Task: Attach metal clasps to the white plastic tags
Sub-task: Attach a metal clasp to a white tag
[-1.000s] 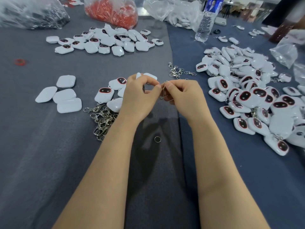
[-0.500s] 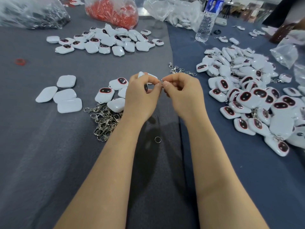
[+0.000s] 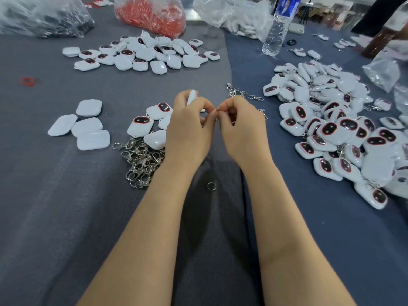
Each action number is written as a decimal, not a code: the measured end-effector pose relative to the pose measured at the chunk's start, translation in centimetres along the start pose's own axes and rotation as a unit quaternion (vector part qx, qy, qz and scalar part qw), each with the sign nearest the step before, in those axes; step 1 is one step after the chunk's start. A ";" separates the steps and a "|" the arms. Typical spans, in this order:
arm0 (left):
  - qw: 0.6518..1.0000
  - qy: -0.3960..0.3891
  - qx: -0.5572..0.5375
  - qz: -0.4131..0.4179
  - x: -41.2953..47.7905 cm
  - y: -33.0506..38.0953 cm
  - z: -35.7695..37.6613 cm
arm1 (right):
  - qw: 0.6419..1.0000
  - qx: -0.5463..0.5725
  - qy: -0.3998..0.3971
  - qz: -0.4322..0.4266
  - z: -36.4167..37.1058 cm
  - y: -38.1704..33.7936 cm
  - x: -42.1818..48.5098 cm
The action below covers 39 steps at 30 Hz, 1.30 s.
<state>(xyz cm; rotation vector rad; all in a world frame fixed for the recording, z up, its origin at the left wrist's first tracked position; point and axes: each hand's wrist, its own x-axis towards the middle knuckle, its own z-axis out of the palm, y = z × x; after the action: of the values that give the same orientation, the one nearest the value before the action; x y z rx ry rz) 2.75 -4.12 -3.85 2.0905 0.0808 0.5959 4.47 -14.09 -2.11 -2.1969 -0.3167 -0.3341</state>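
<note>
My left hand [image 3: 187,127] grips a white plastic tag [image 3: 191,96], whose top edge shows above my fingers. My right hand [image 3: 241,127] pinches a small metal clasp against the tag where the fingertips of both hands meet; the clasp is almost hidden by my fingers. A heap of loose metal clasps [image 3: 139,164] lies just left of my left wrist. Several tags with dark red-rimmed windows [image 3: 141,124] lie beside that heap. A single split ring [image 3: 211,186] lies on the cloth between my forearms.
A large pile of tags with clasps [image 3: 344,133] fills the right side. Another tag group [image 3: 143,54] lies far centre-left, and blank white tags [image 3: 86,127] at left. A few clasps [image 3: 242,93] lie beyond my hands. Plastic bags [image 3: 152,14] and a water bottle [image 3: 276,34] stand at the back.
Both hands have lifted slightly away from me and closed together. The clasp that hung visibly between my fingertips is now tucked inside my right fingers.
</note>
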 end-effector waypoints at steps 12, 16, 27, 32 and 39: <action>0.998 0.002 -0.041 -0.042 0.1 0.7 -0.2 | 0.991 0.123 0.048 0.020 0.3 -0.2 -0.1; 0.998 0.004 -0.040 -0.046 0.3 0.7 -0.4 | 0.984 0.170 0.046 0.024 0.3 -0.3 0.1; 0.999 0.012 -0.003 -0.042 0.3 0.2 0.1 | 0.989 0.143 0.036 0.021 0.2 -0.3 0.2; 0.999 0.008 0.007 -0.043 0.2 0.2 0.2 | 0.998 0.055 0.036 -0.003 0.5 0.2 0.1; 1.000 0.015 0.021 -0.014 0.0 0.2 0.2 | 0.999 0.009 0.033 -0.036 0.6 0.3 0.1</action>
<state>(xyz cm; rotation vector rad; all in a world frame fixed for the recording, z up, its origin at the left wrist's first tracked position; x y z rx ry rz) 2.83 -4.36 -3.80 2.1181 0.1415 0.6145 4.72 -13.84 -2.65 -2.1546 -0.3607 -0.4406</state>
